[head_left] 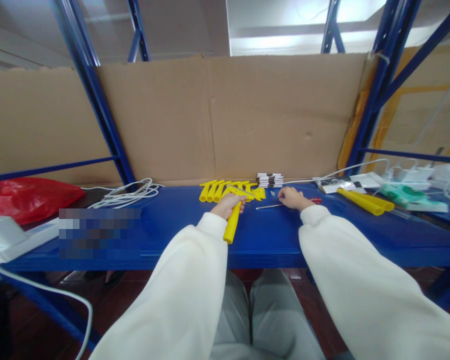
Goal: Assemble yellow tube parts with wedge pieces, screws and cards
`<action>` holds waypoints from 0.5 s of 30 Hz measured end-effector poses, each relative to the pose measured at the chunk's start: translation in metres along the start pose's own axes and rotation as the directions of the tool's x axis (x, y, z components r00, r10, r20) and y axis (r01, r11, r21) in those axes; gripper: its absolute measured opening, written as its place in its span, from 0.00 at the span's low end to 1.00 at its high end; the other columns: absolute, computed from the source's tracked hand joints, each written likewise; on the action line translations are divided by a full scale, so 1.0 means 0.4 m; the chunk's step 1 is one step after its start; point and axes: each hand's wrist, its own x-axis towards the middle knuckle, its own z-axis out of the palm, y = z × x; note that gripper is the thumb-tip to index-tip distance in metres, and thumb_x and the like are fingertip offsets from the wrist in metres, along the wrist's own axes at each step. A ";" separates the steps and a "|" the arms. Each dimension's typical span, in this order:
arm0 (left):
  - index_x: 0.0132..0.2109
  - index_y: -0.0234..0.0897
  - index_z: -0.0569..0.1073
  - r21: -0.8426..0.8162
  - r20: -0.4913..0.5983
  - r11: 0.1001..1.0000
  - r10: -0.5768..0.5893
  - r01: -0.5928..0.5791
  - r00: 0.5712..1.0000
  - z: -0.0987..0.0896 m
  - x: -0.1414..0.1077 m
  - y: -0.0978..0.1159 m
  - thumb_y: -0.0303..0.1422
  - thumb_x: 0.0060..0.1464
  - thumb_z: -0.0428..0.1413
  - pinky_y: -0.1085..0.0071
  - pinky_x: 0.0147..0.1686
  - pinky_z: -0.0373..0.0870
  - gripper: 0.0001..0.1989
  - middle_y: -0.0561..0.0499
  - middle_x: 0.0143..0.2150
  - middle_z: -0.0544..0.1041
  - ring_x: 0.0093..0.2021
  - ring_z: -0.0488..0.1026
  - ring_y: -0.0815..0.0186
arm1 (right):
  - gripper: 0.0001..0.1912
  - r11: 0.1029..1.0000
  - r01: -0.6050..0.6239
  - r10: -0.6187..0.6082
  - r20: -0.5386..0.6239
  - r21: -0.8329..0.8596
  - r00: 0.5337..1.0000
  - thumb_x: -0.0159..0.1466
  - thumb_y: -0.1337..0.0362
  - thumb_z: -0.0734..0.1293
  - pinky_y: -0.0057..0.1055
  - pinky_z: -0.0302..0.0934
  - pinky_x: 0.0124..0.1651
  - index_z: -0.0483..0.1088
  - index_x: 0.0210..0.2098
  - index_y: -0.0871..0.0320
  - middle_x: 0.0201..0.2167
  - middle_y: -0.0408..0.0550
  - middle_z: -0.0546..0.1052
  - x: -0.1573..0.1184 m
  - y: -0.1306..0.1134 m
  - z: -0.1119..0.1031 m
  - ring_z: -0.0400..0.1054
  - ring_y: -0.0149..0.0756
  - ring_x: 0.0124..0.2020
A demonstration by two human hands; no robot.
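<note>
My left hand (226, 205) is closed around a yellow tapered tube (231, 229), whose wide round end points down toward the table's front edge. Its upper end is partly hidden by the fingers. To the right, my right hand (291, 198) is low over the blue table with its fingertips together; whatever they pinch is too small to make out. Tiny metal pieces (272, 193) lie just left of those fingertips. Beneath the right hand runs a screwdriver (268, 206), its red handle showing past the wrist. Several similar yellow tubes (211, 192) lie in a row behind my left hand, beside small yellow pieces (260, 194).
A stack of small white-and-dark packs (270, 180) stands against the cardboard wall (277, 110). More yellow tubes (365, 201) lie at right near a green-and-white packet (410, 196). A coiled white cable (135, 192), red bag (33, 197) and power strip (26, 242) occupy the left.
</note>
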 end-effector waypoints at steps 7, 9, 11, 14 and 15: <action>0.26 0.33 0.68 0.042 0.025 0.999 -0.021 0.020 0.999 0.002 0.006 -0.009 0.20 0.59 0.52 0.79 0.16 0.57 0.13 0.56 0.16 0.64 0.15 0.60 0.74 | 0.19 1.000 -0.006 0.006 -0.020 0.003 1.000 0.63 0.72 0.61 0.48 0.58 0.58 0.77 0.47 0.51 0.57 0.53 0.72 -0.001 0.008 0.001 0.61 0.48 0.60; 0.26 0.33 0.67 0.053 0.030 0.998 -0.027 0.025 0.999 0.002 0.007 -0.010 0.20 0.59 0.52 0.79 0.16 0.56 0.13 0.56 0.16 0.64 0.15 0.60 0.74 | 0.20 1.000 -0.021 0.021 -0.020 0.003 1.000 0.62 0.73 0.61 0.49 0.57 0.59 0.76 0.48 0.52 0.57 0.54 0.71 -0.002 0.010 -0.001 0.61 0.49 0.60; 0.26 0.34 0.67 0.061 0.027 0.998 -0.028 0.026 0.999 0.003 0.007 -0.011 0.20 0.59 0.53 0.79 0.15 0.56 0.13 0.56 0.16 0.64 0.15 0.59 0.75 | 0.21 0.999 -0.037 0.037 -0.011 0.001 0.999 0.62 0.73 0.60 0.50 0.57 0.59 0.76 0.50 0.53 0.57 0.55 0.71 -0.001 0.013 -0.002 0.60 0.49 0.60; 0.26 0.34 0.67 0.062 0.016 0.998 -0.028 0.027 0.999 0.003 0.004 -0.009 0.20 0.58 0.54 0.79 0.16 0.56 0.13 0.56 0.17 0.65 0.15 0.59 0.75 | 0.22 0.998 -0.062 0.062 -0.008 -0.003 0.998 0.62 0.74 0.60 0.52 0.57 0.59 0.75 0.50 0.54 0.58 0.55 0.71 0.007 0.026 -0.001 0.60 0.49 0.61; 0.26 0.33 0.67 0.058 0.014 0.998 -0.030 0.029 0.999 0.004 0.002 -0.008 0.20 0.58 0.54 0.78 0.16 0.56 0.13 0.56 0.17 0.65 0.15 0.59 0.75 | 0.21 0.998 -0.061 0.061 -0.020 -0.002 0.998 0.61 0.74 0.60 0.53 0.57 0.59 0.76 0.49 0.54 0.58 0.55 0.71 0.012 0.032 0.000 0.61 0.50 0.61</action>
